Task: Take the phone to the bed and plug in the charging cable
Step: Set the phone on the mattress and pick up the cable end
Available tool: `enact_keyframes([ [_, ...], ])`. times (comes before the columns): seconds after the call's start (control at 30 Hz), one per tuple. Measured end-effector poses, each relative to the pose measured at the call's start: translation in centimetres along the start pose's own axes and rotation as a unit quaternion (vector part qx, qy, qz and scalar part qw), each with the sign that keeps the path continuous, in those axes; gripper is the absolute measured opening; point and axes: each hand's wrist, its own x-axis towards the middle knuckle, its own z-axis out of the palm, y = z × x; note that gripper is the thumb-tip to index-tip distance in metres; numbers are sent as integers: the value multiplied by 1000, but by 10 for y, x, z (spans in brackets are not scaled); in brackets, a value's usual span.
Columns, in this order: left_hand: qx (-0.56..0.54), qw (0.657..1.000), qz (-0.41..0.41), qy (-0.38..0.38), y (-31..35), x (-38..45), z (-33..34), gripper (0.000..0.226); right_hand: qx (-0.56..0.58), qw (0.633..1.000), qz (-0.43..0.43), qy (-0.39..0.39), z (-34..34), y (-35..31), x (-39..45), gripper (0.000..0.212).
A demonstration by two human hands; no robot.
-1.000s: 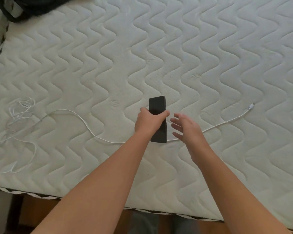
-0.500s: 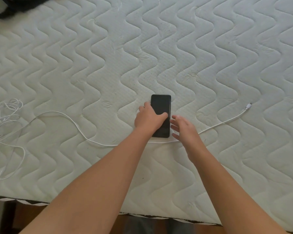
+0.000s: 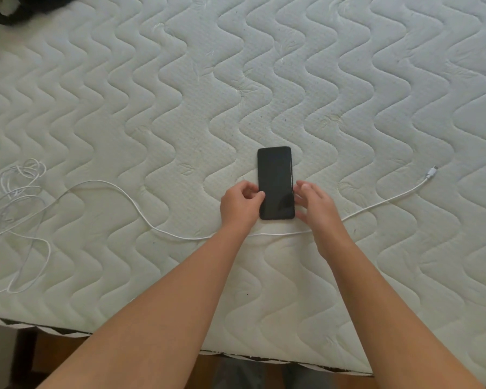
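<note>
Black phone [image 3: 275,182] lies flat, screen dark, on mattress [image 3: 348,80].

No text, label, brand, number or sign can be read anywhere. The phone [image 3: 276,183] shows only a dark, blank screen, and the quilted bed [image 3: 348,94] surface bears no lettering. The charging cable [image 3: 376,204] plug may carry a mark, but it looks too small to tell.

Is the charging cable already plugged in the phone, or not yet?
Not yet. The cable's connector lies free on the mattress, well to the right of the phone, which lies flat, screen dark.
</note>
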Motion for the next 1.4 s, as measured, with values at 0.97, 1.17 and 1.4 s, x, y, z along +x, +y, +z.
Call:
enact_keyframes([
  [0.97,-166,982,-32,84,12,-44,9,12,41,998,-40,33,-44,25,-19,36],
  [1.17,-156,985,62,46,57,-65,43,15,152,977,-64,134,-86,13,-22,25],
  [1.4,-110,986,85,-87,113,-80,110,19,163,954,-91,236,-149,4,-9,31],
])
